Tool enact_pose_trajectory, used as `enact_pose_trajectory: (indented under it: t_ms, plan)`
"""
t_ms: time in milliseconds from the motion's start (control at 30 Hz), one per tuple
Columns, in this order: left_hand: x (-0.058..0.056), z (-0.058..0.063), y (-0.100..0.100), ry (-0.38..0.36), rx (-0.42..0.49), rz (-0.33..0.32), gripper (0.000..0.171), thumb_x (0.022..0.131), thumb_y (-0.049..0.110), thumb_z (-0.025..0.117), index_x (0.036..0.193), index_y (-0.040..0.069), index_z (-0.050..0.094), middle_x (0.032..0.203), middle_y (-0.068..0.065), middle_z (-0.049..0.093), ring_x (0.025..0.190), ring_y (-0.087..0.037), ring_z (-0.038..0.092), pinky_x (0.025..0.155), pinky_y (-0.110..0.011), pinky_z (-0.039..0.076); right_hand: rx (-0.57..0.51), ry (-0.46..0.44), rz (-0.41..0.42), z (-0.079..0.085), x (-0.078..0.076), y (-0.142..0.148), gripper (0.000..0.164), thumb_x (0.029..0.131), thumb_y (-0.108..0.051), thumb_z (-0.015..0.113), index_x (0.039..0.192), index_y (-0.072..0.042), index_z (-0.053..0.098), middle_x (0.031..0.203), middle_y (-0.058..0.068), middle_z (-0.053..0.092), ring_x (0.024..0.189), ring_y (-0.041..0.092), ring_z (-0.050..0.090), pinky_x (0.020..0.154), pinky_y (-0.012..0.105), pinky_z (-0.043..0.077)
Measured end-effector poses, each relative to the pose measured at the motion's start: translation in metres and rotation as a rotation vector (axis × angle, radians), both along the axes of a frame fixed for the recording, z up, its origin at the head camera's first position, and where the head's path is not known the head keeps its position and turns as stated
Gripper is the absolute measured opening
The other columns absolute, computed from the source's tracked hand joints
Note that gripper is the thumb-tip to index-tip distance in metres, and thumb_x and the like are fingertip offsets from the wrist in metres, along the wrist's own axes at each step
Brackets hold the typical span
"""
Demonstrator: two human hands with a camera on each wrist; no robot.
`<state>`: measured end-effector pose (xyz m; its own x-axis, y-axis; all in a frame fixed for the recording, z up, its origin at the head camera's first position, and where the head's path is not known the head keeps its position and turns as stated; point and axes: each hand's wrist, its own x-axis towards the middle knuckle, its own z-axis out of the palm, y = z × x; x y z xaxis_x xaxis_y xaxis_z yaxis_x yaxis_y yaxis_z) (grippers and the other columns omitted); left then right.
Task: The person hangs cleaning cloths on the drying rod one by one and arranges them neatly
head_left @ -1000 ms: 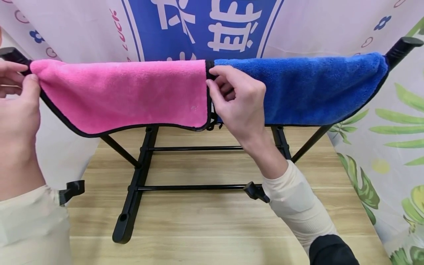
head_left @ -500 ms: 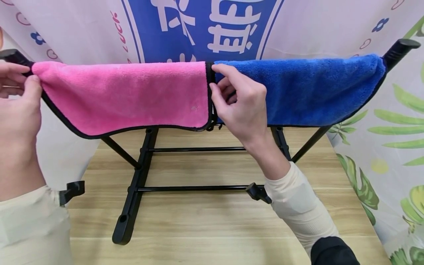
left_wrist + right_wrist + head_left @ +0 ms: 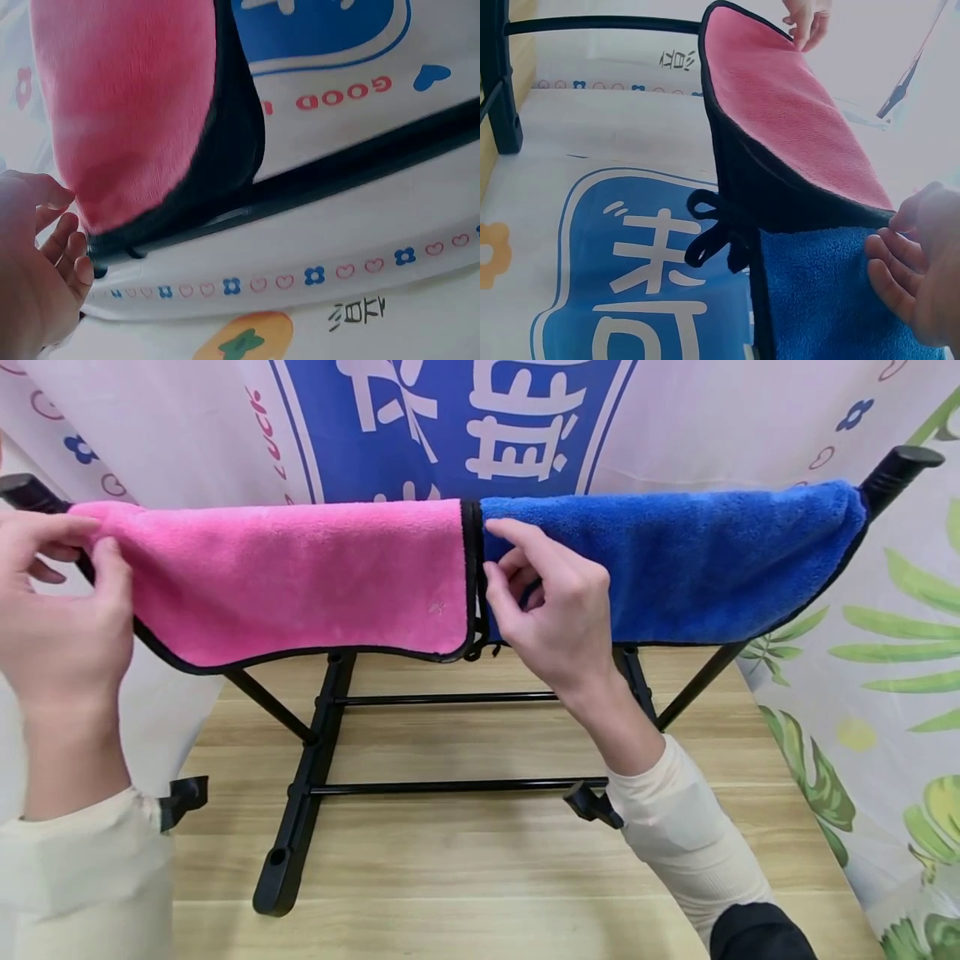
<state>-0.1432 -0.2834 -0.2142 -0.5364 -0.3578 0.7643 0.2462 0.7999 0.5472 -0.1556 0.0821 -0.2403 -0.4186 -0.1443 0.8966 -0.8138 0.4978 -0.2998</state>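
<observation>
A pink plush towel with black edging hangs folded over a black rack. Right beside it hangs a blue plush towel, the two edges meeting near the middle. My left hand is at the pink towel's upper left corner, thumb and forefinger apart; in the left wrist view its fingertips lie against the cloth's edge. My right hand is at the blue towel's left edge by the seam, fingers loosely bent, thumb and forefinger apart. Black ties dangle where the towels meet, seen in the right wrist view.
The rack's black base frame stands on a wooden table. Its slanted arms end in a black tip at right and another tip at left. A printed curtain hangs behind, and leaf-patterned cloth covers the right side.
My left hand has come off the rack's left arm and shifted right over the pink towel's corner. My right hand has moved slightly right, away from the pink towel's black edging.
</observation>
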Motion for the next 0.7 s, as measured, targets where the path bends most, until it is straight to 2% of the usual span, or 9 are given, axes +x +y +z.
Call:
enact_pose_trajectory:
  t_ms: [67, 167, 267, 367, 400, 500, 567, 633, 700]
  plan:
    - [0.001, -0.002, 0.008, 0.082, -0.011, -0.054, 0.025, 0.096, 0.025, 0.065, 0.105, 0.008, 0.081, 0.091, 0.035, 0.049, 0.097, 0.012, 0.048, 0.083, -0.012, 0.035, 0.005, 0.012, -0.001, -0.002, 0.001, 0.002, 0.023, 0.094, -0.001, 0.069, 0.115, 0.007, 0.070, 0.078, 0.014, 0.071, 0.064, 0.017, 0.065, 0.052, 0.027, 0.053]
    - [0.000, -0.005, 0.025, 0.193, -0.004, -0.102, 0.025, 0.090, 0.019, 0.067, 0.086, -0.002, 0.080, 0.084, 0.032, 0.051, 0.092, 0.010, 0.051, 0.079, -0.011, 0.036, 0.017, 0.019, -0.001, -0.006, 0.003, 0.004, 0.020, 0.093, 0.000, 0.069, 0.111, 0.007, 0.071, 0.078, 0.014, 0.070, 0.064, 0.018, 0.065, 0.053, 0.027, 0.052]
    - [0.001, -0.009, 0.039, 0.241, -0.022, -0.110, 0.028, 0.088, 0.016, 0.067, 0.090, -0.011, 0.076, 0.083, 0.032, 0.050, 0.087, 0.011, 0.050, 0.080, -0.011, 0.038, 0.028, 0.015, -0.007, -0.011, 0.003, 0.006, 0.018, 0.092, 0.001, 0.069, 0.108, 0.007, 0.072, 0.079, 0.014, 0.069, 0.064, 0.018, 0.065, 0.053, 0.026, 0.052]
    - [0.002, -0.018, 0.049, 0.239, -0.035, -0.126, 0.027, 0.089, 0.015, 0.068, 0.092, -0.010, 0.076, 0.086, 0.022, 0.058, 0.087, 0.009, 0.050, 0.080, -0.011, 0.038, 0.034, 0.002, -0.019, -0.017, 0.003, 0.009, 0.016, 0.092, 0.001, 0.069, 0.107, 0.006, 0.072, 0.078, 0.013, 0.069, 0.064, 0.018, 0.065, 0.053, 0.026, 0.052]
    - [0.002, -0.021, 0.052, 0.237, -0.039, -0.136, 0.026, 0.089, 0.014, 0.067, 0.092, -0.010, 0.076, 0.085, 0.014, 0.062, 0.088, 0.008, 0.050, 0.080, -0.011, 0.039, 0.034, -0.002, -0.024, -0.019, 0.004, 0.010, 0.016, 0.091, 0.001, 0.069, 0.106, 0.006, 0.072, 0.078, 0.013, 0.069, 0.063, 0.017, 0.064, 0.053, 0.026, 0.051]
    - [0.003, -0.032, 0.064, 0.244, -0.045, -0.174, 0.024, 0.089, 0.010, 0.066, 0.092, -0.012, 0.075, 0.084, -0.016, 0.068, 0.085, -0.009, 0.057, 0.081, -0.012, 0.040, 0.036, -0.019, -0.032, -0.026, 0.004, 0.014, 0.015, 0.091, 0.001, 0.069, 0.105, 0.006, 0.072, 0.078, 0.013, 0.069, 0.063, 0.017, 0.064, 0.051, 0.027, 0.051]
    - [0.003, -0.039, 0.072, 0.258, -0.062, -0.209, 0.021, 0.088, 0.006, 0.066, 0.090, -0.013, 0.074, 0.085, -0.026, 0.066, 0.082, -0.024, 0.061, 0.083, -0.013, 0.041, 0.037, -0.029, -0.036, -0.032, 0.005, 0.016, 0.015, 0.090, 0.001, 0.069, 0.104, 0.006, 0.073, 0.077, 0.013, 0.069, 0.062, 0.018, 0.064, 0.051, 0.027, 0.050]
    - [0.004, -0.047, 0.080, 0.273, -0.077, -0.247, 0.017, 0.087, 0.002, 0.066, 0.089, -0.013, 0.073, 0.085, -0.030, 0.065, 0.082, -0.038, 0.061, 0.085, -0.015, 0.042, 0.040, -0.041, -0.041, -0.037, 0.006, 0.018, 0.014, 0.090, 0.002, 0.069, 0.103, 0.006, 0.073, 0.076, 0.012, 0.069, 0.062, 0.018, 0.063, 0.050, 0.027, 0.049]
    - [0.006, -0.055, 0.087, 0.281, -0.095, -0.291, 0.013, 0.087, 0.000, 0.067, 0.087, -0.012, 0.073, 0.085, -0.029, 0.065, 0.082, -0.044, 0.060, 0.087, -0.016, 0.043, 0.043, -0.052, -0.045, -0.042, 0.007, 0.021, 0.013, 0.089, 0.002, 0.069, 0.102, 0.006, 0.073, 0.076, 0.012, 0.068, 0.062, 0.018, 0.063, 0.050, 0.026, 0.049]
